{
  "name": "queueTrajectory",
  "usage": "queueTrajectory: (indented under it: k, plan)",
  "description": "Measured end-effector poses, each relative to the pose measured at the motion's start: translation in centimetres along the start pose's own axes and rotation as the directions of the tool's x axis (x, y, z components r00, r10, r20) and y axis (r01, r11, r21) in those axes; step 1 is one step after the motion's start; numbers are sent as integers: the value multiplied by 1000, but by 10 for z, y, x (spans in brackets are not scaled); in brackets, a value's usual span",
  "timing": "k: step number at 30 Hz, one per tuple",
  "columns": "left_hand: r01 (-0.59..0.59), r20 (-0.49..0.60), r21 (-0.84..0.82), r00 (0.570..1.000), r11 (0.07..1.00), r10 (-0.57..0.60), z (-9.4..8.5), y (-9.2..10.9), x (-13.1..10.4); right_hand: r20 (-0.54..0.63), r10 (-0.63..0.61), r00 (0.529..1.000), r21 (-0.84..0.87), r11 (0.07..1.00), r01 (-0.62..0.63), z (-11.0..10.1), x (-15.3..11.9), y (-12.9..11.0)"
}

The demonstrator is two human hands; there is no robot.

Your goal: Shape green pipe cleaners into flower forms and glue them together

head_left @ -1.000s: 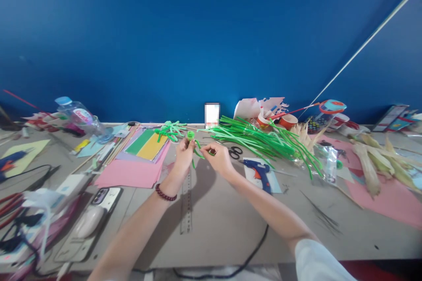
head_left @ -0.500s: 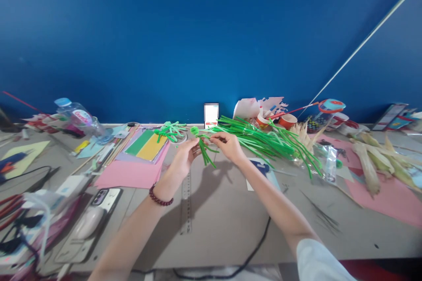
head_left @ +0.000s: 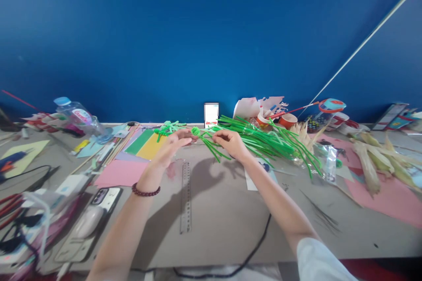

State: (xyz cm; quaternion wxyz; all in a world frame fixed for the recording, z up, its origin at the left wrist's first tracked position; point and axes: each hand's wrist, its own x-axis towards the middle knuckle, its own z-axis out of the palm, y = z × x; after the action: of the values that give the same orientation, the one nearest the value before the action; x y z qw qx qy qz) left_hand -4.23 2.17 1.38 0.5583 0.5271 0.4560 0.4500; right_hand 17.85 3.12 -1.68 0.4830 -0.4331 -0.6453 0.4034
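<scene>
Cable (head_left: pixel 250 258), dark and curving, crosses the near edge of the grey table (head_left: pixel 231 232) below your forearms. To your left lies a white phone (head_left: pixel 107 197) with a pale rounded object (head_left: pixel 89 221) on top of it. Between your arms a clear ruler (head_left: pixel 186 197) lies flat, pointing away from you, and a dark red bead bracelet (head_left: pixel 146 192) circles your left wrist. Farther in, your hands are apart, with a green stem piece (head_left: pixel 210 145) in the air between them, its curled head toward your left and its loose stems slanting down to your right. Your left hand (head_left: pixel 174 145) has its fingers stretched to the curled head; whether they grip it cannot be told. Your right hand (head_left: pixel 233 143) has thumb and fingertips drawn close together just beside the stems, but whether one is caught between them is too small to see. Beyond your right hand, a pile of green stems (head_left: pixel 270 139) spreads out to the right. At the back stand a lit screen (head_left: pixel 211 114) and, well to the left, a clear bottle (head_left: pixel 79 116), before the blue wall (head_left: pixel 211 39).
</scene>
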Motion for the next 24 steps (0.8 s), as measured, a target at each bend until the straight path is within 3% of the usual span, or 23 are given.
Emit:
queueTrajectory:
  k: [3,8,15,24]
  plan:
    - [-5,-84,32,996,999,8,3,-4,2,27,-7,1000,-17,1000,7,5,-2,1]
    - [66,-64,-97,995,993,-73,16,-18,4,36,-38,999,-41,998,40,14,-7,-1]
    - [37,-139,-229,988,973,-70,24,-20,4,49,-2,999,-57,998,5,17,-10,-2]
    - [-12,-70,-31,997,999,10,21,-14,0,39,-58,998,-76,995,61,13,-7,-3]
